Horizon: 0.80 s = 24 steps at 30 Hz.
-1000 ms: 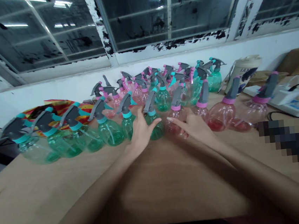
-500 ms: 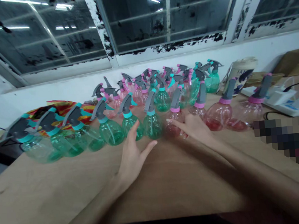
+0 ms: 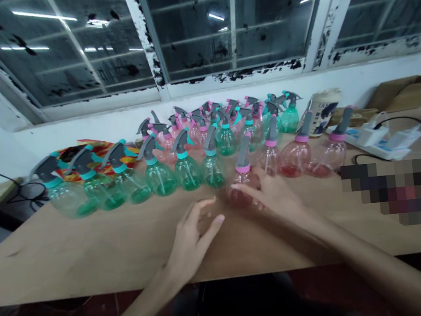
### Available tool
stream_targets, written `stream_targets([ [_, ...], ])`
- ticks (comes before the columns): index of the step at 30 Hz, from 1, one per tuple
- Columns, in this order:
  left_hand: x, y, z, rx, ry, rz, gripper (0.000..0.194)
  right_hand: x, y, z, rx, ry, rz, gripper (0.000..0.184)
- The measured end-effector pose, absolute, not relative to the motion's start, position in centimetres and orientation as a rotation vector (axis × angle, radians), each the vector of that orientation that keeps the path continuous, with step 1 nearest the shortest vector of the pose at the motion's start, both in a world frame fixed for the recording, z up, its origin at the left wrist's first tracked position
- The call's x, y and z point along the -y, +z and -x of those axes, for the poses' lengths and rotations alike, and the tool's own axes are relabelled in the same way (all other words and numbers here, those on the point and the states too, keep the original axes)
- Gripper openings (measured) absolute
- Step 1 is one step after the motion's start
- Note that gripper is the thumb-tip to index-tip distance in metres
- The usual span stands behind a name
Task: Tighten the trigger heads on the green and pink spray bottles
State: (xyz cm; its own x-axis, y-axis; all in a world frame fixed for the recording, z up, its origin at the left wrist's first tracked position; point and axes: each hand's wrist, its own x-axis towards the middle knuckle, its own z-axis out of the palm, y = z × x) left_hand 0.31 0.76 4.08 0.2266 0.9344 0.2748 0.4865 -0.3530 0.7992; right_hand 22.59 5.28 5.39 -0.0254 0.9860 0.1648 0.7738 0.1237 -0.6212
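Observation:
My right hand (image 3: 273,195) is wrapped round the body of a pink spray bottle (image 3: 241,187) with a grey trigger and pink collar. That bottle stands a little in front of the front row. My left hand (image 3: 192,239) hovers over the wooden table (image 3: 92,249) just left of it, fingers apart and curved, holding nothing. Ahead runs a row of green spray bottles (image 3: 160,175) with teal collars on the left and pink spray bottles (image 3: 296,157) on the right. More bottles (image 3: 226,126) crowd behind, near the wall.
A red and yellow patterned bag (image 3: 94,154) lies at the back left. A white container (image 3: 321,110), a power strip with cables (image 3: 380,139) and cardboard boxes (image 3: 401,92) sit at the right. A blurred-out patch (image 3: 396,190) covers part of the right table. Windows run above the wall.
My left hand let go of a green bottle in the row and drew back toward me. My right hand pulled the pink bottle out of the row toward the table's front.

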Motion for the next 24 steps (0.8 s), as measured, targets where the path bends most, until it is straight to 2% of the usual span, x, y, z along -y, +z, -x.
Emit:
stream_targets([
  [3,-1.2,4.4,-1.4,-1.253,1.093,-1.892,0.039,-3.1,5.1,-21.9,1.945,0.282,1.731,0.068],
  [6,-1.9,5.0,-2.8,-1.203,1.116,-1.895,0.060,-1.4,4.6,-21.2,2.007,0.080,1.764,0.064],
  [9,-2.3,5.7,-3.9,-1.151,1.078,-1.882,0.071,-0.1,4.1,-20.5,2.000,-0.095,1.647,0.061],
  [17,-2.7,8.0,-4.9,-1.044,1.192,-1.856,0.057,1.0,2.8,-18.1,1.919,-0.234,1.388,0.079],
  [21,-3.2,7.9,-4.5,-1.001,1.197,-1.903,0.034,0.6,1.9,-17.4,1.960,-0.043,1.315,0.076],
  [24,-3.4,7.5,-4.0,-1.027,1.256,-1.949,0.034,0.5,1.1,-18.5,2.086,0.098,1.246,0.074],
])
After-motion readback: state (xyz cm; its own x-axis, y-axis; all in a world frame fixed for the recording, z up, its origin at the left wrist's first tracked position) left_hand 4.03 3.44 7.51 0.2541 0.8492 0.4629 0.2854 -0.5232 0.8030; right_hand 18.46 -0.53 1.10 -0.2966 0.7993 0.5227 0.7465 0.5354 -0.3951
